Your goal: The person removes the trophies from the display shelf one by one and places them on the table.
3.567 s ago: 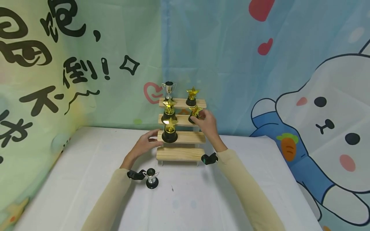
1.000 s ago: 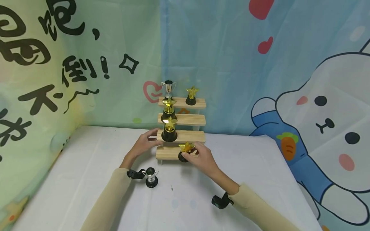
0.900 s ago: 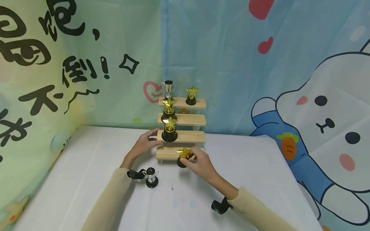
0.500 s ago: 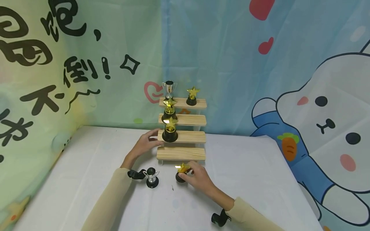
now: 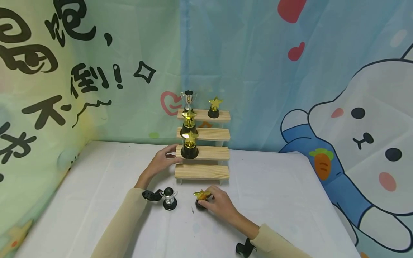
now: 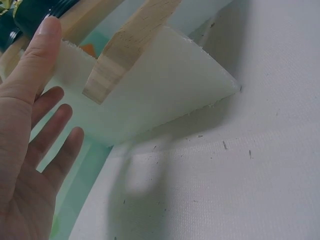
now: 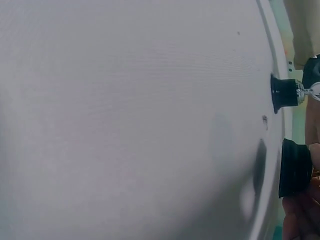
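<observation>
Trophy pinched in the right hand left the shelf barer, reaching three o'clock of the cup, left hand fingers spread.

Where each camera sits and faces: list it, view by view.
Head: on the head, facing forward and down at the shelf and table; left hand, right hand, sleeves show.
Left wrist: worn there, facing the shelf's side; that hand shows.
Right wrist: worn there, facing the table; fingers and a sleeve show.
Head and right wrist share the held star trophy and tabletop silver cup.
</observation>
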Available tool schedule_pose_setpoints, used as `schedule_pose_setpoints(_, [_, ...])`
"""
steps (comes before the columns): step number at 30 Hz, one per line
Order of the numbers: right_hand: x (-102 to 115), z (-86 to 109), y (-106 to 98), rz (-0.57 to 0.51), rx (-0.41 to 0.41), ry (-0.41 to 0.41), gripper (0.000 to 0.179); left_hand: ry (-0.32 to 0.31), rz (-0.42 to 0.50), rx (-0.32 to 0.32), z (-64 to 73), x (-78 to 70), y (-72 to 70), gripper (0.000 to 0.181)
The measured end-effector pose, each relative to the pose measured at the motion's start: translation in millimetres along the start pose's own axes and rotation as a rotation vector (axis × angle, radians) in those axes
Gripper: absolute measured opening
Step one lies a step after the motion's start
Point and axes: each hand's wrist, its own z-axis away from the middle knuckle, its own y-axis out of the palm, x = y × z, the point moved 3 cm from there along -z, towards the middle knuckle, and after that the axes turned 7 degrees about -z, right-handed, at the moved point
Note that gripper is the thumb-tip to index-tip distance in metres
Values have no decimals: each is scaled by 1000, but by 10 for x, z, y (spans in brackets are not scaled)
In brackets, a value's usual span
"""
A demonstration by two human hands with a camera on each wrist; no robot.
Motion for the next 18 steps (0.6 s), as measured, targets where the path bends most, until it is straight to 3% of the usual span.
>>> schedule_pose_setpoints(11, [-76, 38, 77, -28, 46, 70, 22, -5, 5, 13, -4, 0, 17, 72])
schedule_pose_setpoints(18, [-88, 51, 85, -52, 48, 94, 22, -11, 4, 36, 63, -208, -23, 72])
